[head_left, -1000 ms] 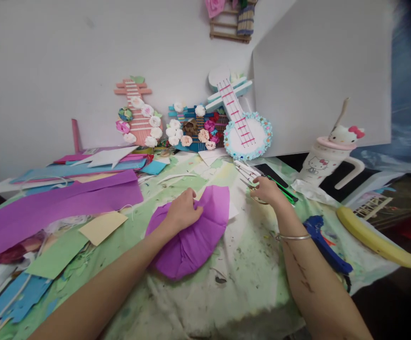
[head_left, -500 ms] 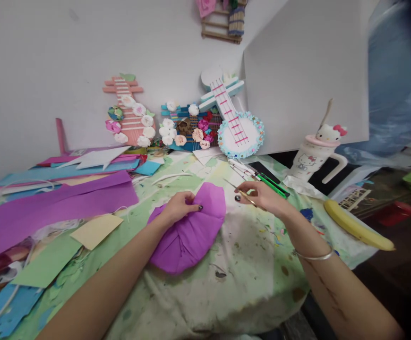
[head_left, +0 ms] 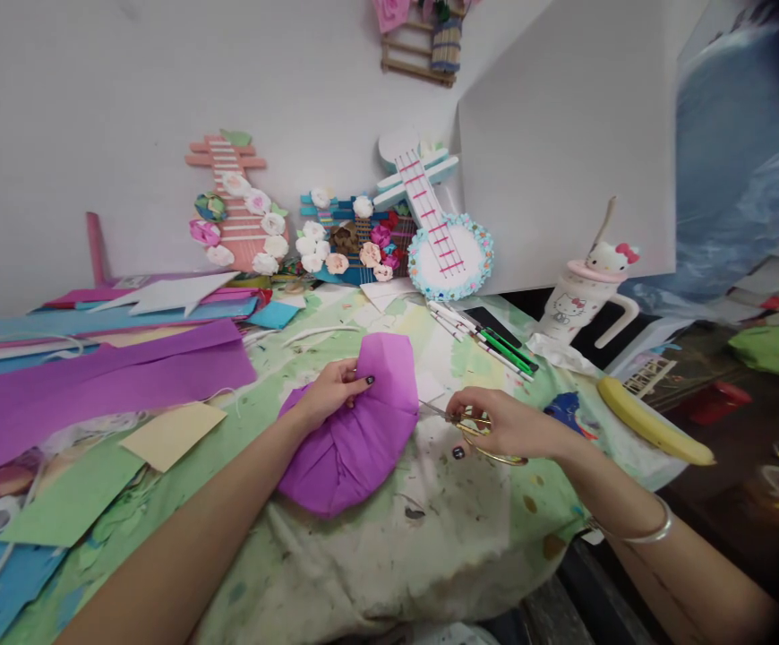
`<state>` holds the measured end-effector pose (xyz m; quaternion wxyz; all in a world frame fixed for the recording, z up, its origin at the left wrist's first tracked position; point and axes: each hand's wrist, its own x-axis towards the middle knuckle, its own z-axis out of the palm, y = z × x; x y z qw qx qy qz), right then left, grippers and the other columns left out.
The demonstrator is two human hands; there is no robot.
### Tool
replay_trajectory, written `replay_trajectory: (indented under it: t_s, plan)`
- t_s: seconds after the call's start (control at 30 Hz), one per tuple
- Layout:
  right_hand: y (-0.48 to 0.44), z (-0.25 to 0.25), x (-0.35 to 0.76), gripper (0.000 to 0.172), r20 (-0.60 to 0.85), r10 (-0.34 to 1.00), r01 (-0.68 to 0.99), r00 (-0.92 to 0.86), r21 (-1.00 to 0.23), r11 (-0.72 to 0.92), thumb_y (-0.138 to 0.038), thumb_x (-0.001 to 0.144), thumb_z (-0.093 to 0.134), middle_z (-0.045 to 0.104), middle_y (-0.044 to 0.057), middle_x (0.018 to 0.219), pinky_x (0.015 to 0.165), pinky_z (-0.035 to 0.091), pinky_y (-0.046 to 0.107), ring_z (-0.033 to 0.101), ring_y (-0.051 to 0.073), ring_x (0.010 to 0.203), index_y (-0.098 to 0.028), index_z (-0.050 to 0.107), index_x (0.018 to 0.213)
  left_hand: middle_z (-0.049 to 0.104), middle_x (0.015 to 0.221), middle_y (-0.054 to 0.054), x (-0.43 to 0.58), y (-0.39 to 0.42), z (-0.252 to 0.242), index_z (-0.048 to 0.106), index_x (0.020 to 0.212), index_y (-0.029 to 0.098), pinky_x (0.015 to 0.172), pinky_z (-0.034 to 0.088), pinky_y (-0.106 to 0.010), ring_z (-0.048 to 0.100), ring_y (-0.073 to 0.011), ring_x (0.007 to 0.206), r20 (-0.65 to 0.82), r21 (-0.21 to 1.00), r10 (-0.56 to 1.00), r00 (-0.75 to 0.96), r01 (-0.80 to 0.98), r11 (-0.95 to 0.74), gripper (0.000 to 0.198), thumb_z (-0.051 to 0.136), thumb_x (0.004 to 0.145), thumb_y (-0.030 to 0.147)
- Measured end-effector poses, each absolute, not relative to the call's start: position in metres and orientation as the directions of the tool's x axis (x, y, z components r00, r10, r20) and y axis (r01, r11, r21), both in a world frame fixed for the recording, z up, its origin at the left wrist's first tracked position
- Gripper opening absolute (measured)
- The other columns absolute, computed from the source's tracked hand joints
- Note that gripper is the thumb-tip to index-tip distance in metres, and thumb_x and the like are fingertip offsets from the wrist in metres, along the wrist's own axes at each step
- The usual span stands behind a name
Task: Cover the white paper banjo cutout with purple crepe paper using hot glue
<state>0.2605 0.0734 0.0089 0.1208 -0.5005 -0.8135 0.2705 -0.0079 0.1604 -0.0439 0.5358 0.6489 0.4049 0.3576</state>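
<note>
A folded purple crepe paper piece (head_left: 363,430) lies on the paint-stained table cover (head_left: 443,528) in front of me. My left hand (head_left: 332,394) pinches its upper left edge, lifting the top fold. My right hand (head_left: 497,425) is closed on a pair of gold-handled scissors (head_left: 470,425), fingers through the loops. The blades point left toward the purple paper's right edge, a short gap away.
Long purple crepe strips (head_left: 100,381) and coloured paper sheets (head_left: 81,493) cover the left side. Paper-flower guitar crafts (head_left: 430,224) lean on the wall. Pens (head_left: 490,340), a cat mug (head_left: 581,296) and a banana (head_left: 651,421) lie to the right, near the table edge.
My right hand came back from the pens with the scissors and now holds them beside the purple paper. My left hand lifted the paper's top fold.
</note>
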Motion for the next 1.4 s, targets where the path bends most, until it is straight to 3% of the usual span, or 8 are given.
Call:
replay_trajectory:
  t_s: [0.23, 0.43, 0.73, 0.93, 1.03, 1.2, 1.4]
  plan:
    - [0.081, 0.002, 0.253, 0.033, -0.078, 0.874, 0.686, -0.479, -0.654, 0.318, -0.039, 0.071, 0.068, 0.064, 0.003, 0.086, 0.061, 0.042, 0.025, 0.054, 0.013, 0.068, -0.017, 0.064, 0.096, 0.047, 0.054, 0.005, -0.008, 0.161, -0.044, 0.063, 0.08, 0.013, 0.043, 0.03, -0.02, 0.038, -0.0063, 0.044, 0.038, 0.985, 0.918, 0.395, 0.138, -0.1, 0.036, 0.069, 0.066, 0.045]
    - [0.085, 0.004, 0.229, 0.028, -0.043, 0.873, 0.692, -0.485, -0.629, 0.354, -0.039, 0.071, 0.068, 0.065, 0.002, 0.078, 0.058, 0.04, 0.024, 0.052, 0.012, 0.063, -0.018, 0.068, 0.089, 0.046, 0.052, 0.005, -0.007, 0.16, -0.044, 0.064, 0.077, 0.013, 0.042, 0.028, -0.02, 0.037, -0.0063, 0.044, 0.05, 0.983, 0.934, 0.354, 0.146, -0.108, 0.036, 0.071, 0.064, 0.047]
    - [0.086, 0.002, 0.202, 0.03, -0.049, 0.896, 0.735, -0.441, -0.593, 0.329, -0.046, 0.067, 0.07, 0.052, -0.003, 0.054, 0.048, 0.027, 0.023, 0.041, 0.01, 0.053, -0.017, 0.067, 0.073, 0.052, 0.056, 0.004, -0.007, 0.161, -0.047, 0.069, 0.084, 0.011, 0.044, 0.028, -0.021, 0.037, -0.0065, 0.044, 0.067, 0.986, 0.942, 0.328, 0.122, -0.113, 0.036, 0.07, 0.066, 0.042]
    - [0.091, -0.002, 0.194, 0.032, -0.019, 0.918, 0.713, -0.396, -0.637, 0.295, -0.038, 0.06, 0.077, 0.063, -0.001, 0.066, 0.052, 0.033, 0.022, 0.054, 0.013, 0.063, -0.017, 0.061, 0.078, 0.048, 0.05, 0.005, -0.008, 0.16, -0.045, 0.07, 0.076, 0.012, 0.043, 0.027, -0.021, 0.036, -0.0066, 0.043, 0.083, 0.99, 0.948, 0.307, 0.081, -0.113, 0.028, 0.07, 0.064, 0.037]
    - [0.093, -0.007, 0.196, 0.028, -0.006, 0.913, 0.688, -0.408, -0.659, 0.304, -0.032, 0.061, 0.077, 0.065, 0.0, 0.067, 0.053, 0.034, 0.022, 0.057, 0.014, 0.064, -0.017, 0.06, 0.077, 0.05, 0.048, 0.005, -0.007, 0.159, -0.044, 0.072, 0.082, 0.012, 0.042, 0.023, -0.021, 0.032, -0.0062, 0.041, 0.076, 0.993, 0.955, 0.287, 0.07, -0.1, 0.029, 0.07, 0.064, 0.035]
    - [0.096, -0.013, 0.198, 0.025, -0.002, 0.909, 0.662, -0.418, -0.686, 0.303, -0.03, 0.063, 0.076, 0.059, -0.004, 0.057, 0.049, 0.032, 0.021, 0.051, 0.011, 0.053, -0.018, 0.056, 0.071, 0.061, 0.058, 0.002, -0.006, 0.158, -0.043, 0.073, 0.085, 0.012, 0.046, 0.028, -0.022, 0.04, -0.0077, 0.046, 0.091, 0.994, 0.961, 0.261, 0.032, -0.103, 0.03, 0.071, 0.063, 0.033]
    - [0.097, -0.006, 0.194, 0.032, 0.048, 0.924, 0.728, -0.38, -0.6, 0.331, -0.039, 0.062, 0.076, 0.055, -0.004, 0.057, 0.05, 0.029, 0.023, 0.045, 0.011, 0.055, -0.019, 0.052, 0.067, 0.06, 0.057, 0.002, -0.008, 0.158, -0.044, 0.074, 0.08, 0.012, 0.051, 0.032, -0.023, 0.042, -0.0091, 0.05, 0.108, 0.994, 0.96, 0.258, -0.002, -0.111, 0.026, 0.072, 0.063, 0.032]
